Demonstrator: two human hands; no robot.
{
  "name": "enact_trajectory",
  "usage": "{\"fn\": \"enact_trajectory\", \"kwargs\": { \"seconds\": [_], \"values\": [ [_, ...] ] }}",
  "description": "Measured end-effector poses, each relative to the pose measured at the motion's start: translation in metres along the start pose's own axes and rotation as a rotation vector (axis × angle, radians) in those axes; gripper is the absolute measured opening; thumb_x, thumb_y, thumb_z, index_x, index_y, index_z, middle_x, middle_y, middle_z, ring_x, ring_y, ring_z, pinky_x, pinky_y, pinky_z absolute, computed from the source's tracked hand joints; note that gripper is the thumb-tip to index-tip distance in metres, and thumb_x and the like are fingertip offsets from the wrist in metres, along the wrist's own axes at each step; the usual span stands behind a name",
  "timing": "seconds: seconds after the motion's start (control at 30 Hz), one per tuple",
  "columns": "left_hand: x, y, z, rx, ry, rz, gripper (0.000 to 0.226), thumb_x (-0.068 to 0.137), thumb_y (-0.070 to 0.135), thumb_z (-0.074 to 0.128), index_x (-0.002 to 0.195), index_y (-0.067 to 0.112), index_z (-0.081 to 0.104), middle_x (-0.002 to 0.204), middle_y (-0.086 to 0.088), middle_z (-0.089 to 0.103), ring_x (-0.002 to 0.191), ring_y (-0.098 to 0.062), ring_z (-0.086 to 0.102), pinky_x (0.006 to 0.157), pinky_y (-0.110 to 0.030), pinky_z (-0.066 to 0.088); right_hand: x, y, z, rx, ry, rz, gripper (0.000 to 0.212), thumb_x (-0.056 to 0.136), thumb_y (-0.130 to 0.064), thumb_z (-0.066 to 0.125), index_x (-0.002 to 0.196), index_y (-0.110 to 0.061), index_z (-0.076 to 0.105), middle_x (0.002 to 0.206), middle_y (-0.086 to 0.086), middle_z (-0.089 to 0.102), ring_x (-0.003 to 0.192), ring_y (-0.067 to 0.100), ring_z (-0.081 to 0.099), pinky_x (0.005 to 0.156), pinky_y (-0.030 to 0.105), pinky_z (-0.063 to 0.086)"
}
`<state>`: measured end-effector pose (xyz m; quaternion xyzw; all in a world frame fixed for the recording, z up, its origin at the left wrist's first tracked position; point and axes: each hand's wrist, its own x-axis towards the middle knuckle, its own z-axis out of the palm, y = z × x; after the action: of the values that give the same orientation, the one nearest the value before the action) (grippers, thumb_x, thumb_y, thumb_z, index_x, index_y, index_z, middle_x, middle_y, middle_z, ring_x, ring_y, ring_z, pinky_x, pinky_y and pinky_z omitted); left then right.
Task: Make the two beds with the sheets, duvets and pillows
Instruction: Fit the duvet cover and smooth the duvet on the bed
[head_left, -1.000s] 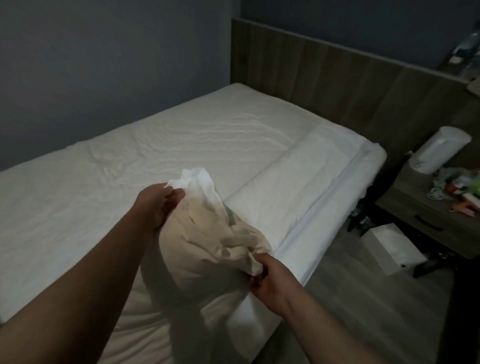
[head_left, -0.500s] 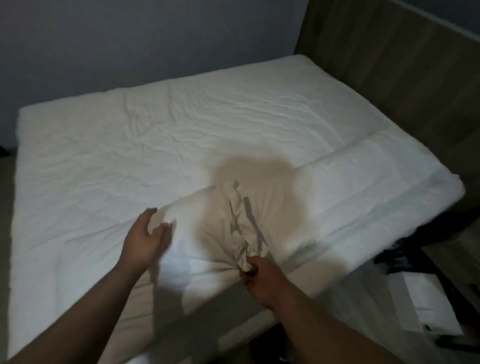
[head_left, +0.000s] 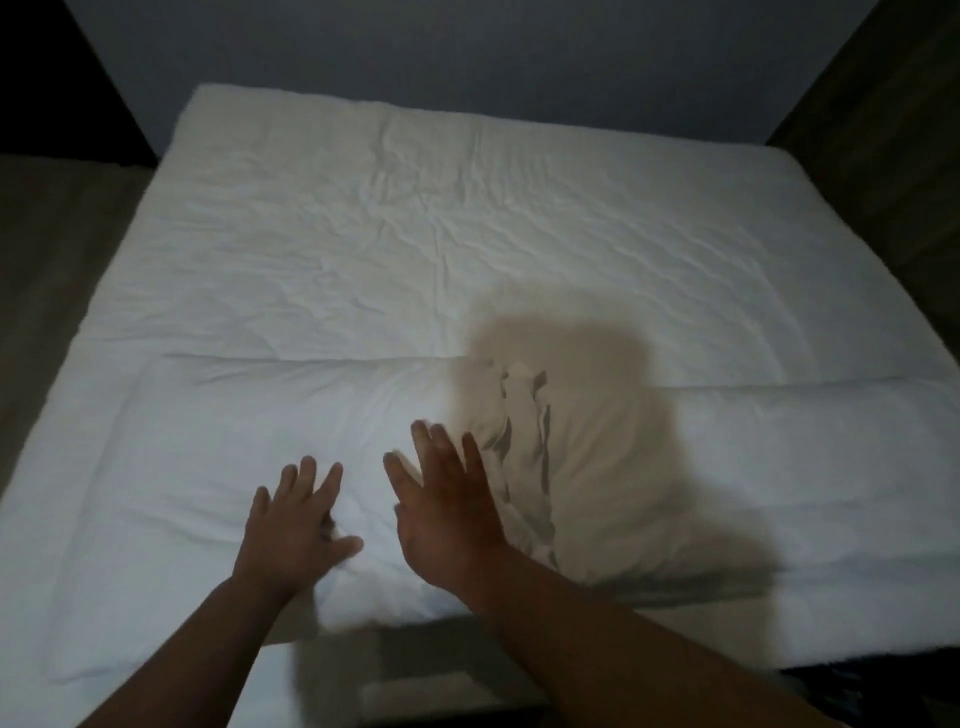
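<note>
Left hand (head_left: 296, 525) lies flat on the pillow (head_left: 208, 467), fingers spread, thumb out to the side. Right hand (head_left: 447, 499) is just beside it w/ fingers straight and slightly fanned. It's motion-blurred, so can't tell if it presses the fabric or sits just above it. Neither hand holds anything.

Pillow is white, soft and lumpy, lying lengthwise along the near edge of the bed (head_left: 883, 322), left of centre. Its right end is a crumpled bunch of loose cloth (head_left: 519, 400) w/ deep folds, under a brownish shadow. Sheet (head_left: 467, 234) over the mattress is white and heavily creased. Just right of the pillow sits a flat white pad (head_left: 779, 467); pillow or folded duvet, can't tell.

Vs 1 s ago: pillow was held up off the bed btwn both hands; now it's down on the bed. Vs 0.5 s ago: right hand pinched the bunched end; now it has let go and opened flat. Left hand has gone from the pillow's side to on top of it. View now faces the bed square-on.

Pillowcase (head_left: 156, 597) holds the pillow: full on the left, slack and gathered at the right end.

Bkgd: grey-blue wall (head_left: 467, 52), wood headboard (head_left: 893, 130) at right, dim floor (head_left: 47, 249) at left.
</note>
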<state>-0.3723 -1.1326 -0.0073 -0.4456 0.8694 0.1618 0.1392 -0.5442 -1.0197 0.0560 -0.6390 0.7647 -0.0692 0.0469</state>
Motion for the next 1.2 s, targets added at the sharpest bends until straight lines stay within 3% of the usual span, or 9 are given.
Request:
{"fn": "enact_trajectory", "kwargs": {
  "seconds": [0.1, 0.2, 0.27, 0.33, 0.4, 0.57, 0.7, 1.03, 1.2],
  "values": [
    [0.001, 0.001, 0.0, -0.023, -0.028, 0.032, 0.104, 0.071, 0.082, 0.04, 0.157, 0.03, 0.013, 0.165, -0.007, 0.008, 0.152, -0.027, 0.008, 0.12, -0.048, 0.019, 0.038, 0.016, 0.039, 0.033, -0.014, 0.117, 0.062, 0.094, -0.043, 0.048, 0.151, -0.021, 0.035, 0.162, 0.016, 0.019, 0.151, 0.034, 0.016, 0.121, 0.051, 0.004],
    [0.005, -0.019, -0.012, -0.084, 0.158, 0.138, 0.095, 0.073, 0.087, 0.037, 0.145, 0.027, 0.047, 0.153, -0.004, 0.041, 0.141, -0.02, 0.04, 0.109, -0.046, 0.038, 0.034, 0.067, 0.089, 0.015, -0.045, 0.286, 0.073, 0.092, -0.054, 0.039, 0.153, -0.014, 0.034, 0.16, 0.016, 0.026, 0.147, 0.033, 0.026, 0.122, 0.043, 0.012],
    [0.009, -0.048, -0.027, -0.033, 0.387, 0.045, 0.079, 0.081, 0.075, 0.043, 0.141, 0.024, 0.051, 0.149, -0.007, 0.047, 0.139, -0.025, 0.042, 0.109, -0.049, 0.033, 0.023, 0.099, 0.116, 0.02, -0.065, 0.346, 0.081, 0.092, -0.06, 0.03, 0.156, -0.011, 0.021, 0.163, 0.015, 0.016, 0.151, 0.031, 0.016, 0.124, 0.039, 0.01],
    [0.017, -0.078, -0.031, 0.04, 0.46, -0.116, 0.084, 0.08, 0.071, 0.041, 0.146, 0.019, 0.041, 0.153, -0.016, 0.037, 0.142, -0.037, 0.031, 0.11, -0.056, 0.023, 0.02, 0.116, 0.133, 0.037, -0.086, 0.375, 0.083, 0.093, -0.062, 0.022, 0.158, -0.012, 0.007, 0.165, 0.012, 0.002, 0.153, 0.027, 0.005, 0.124, 0.036, 0.004],
    [0.027, -0.096, -0.014, 0.068, 0.405, -0.21, 0.093, 0.077, 0.074, 0.037, 0.149, 0.016, 0.033, 0.156, -0.02, 0.027, 0.143, -0.041, 0.022, 0.11, -0.06, 0.019, 0.025, 0.122, 0.147, 0.043, -0.056, 0.366, 0.082, 0.095, -0.059, 0.024, 0.158, -0.012, 0.005, 0.165, 0.013, 0.002, 0.153, 0.026, 0.002, 0.123, 0.036, 0.004],
    [0.056, -0.095, 0.053, 0.092, 0.299, -0.296, 0.103, 0.073, 0.078, 0.033, 0.154, 0.016, 0.02, 0.162, -0.02, 0.011, 0.149, -0.038, 0.005, 0.117, -0.058, 0.003, 0.028, 0.13, 0.179, 0.122, 0.043, 0.384, 0.078, 0.095, -0.053, 0.035, 0.157, -0.008, 0.018, 0.163, 0.015, 0.016, 0.15, 0.029, 0.016, 0.121, 0.042, 0.017],
    [0.09, -0.099, 0.073, 0.102, 0.244, -0.335, 0.105, 0.073, 0.079, 0.028, 0.155, 0.015, 0.011, 0.163, -0.021, 0.005, 0.15, -0.037, -0.003, 0.116, -0.059, 0.0, 0.048, 0.135, 0.196, 0.117, 0.055, 0.396, 0.077, 0.094, -0.051, 0.036, 0.156, -0.008, 0.02, 0.162, 0.016, 0.021, 0.149, 0.032, 0.021, 0.12, 0.044, 0.021],
    [0.12, -0.103, 0.078, 0.023, 0.265, -0.266, 0.102, 0.073, 0.074, 0.036, 0.152, 0.01, 0.026, 0.158, -0.028, 0.019, 0.145, -0.047, 0.015, 0.11, -0.069, 0.012, 0.068, 0.137, 0.203, 0.081, 0.185, 0.411, 0.076, 0.09, -0.048, 0.042, 0.152, -0.005, 0.031, 0.158, 0.017, 0.03, 0.146, 0.033, 0.028, 0.116, 0.043, 0.023],
    [0.088, -0.116, 0.042, 0.009, 0.344, -0.201, 0.09, 0.076, 0.076, 0.037, 0.141, 0.014, 0.047, 0.144, -0.023, 0.044, 0.136, -0.042, 0.036, 0.109, -0.063, 0.021, 0.056, 0.119, 0.162, 0.163, 0.28, 0.447, 0.066, 0.079, -0.037, 0.048, 0.136, -0.003, 0.056, 0.138, 0.021, 0.054, 0.125, 0.041, 0.052, 0.103, 0.049, 0.04]
  ]
}}
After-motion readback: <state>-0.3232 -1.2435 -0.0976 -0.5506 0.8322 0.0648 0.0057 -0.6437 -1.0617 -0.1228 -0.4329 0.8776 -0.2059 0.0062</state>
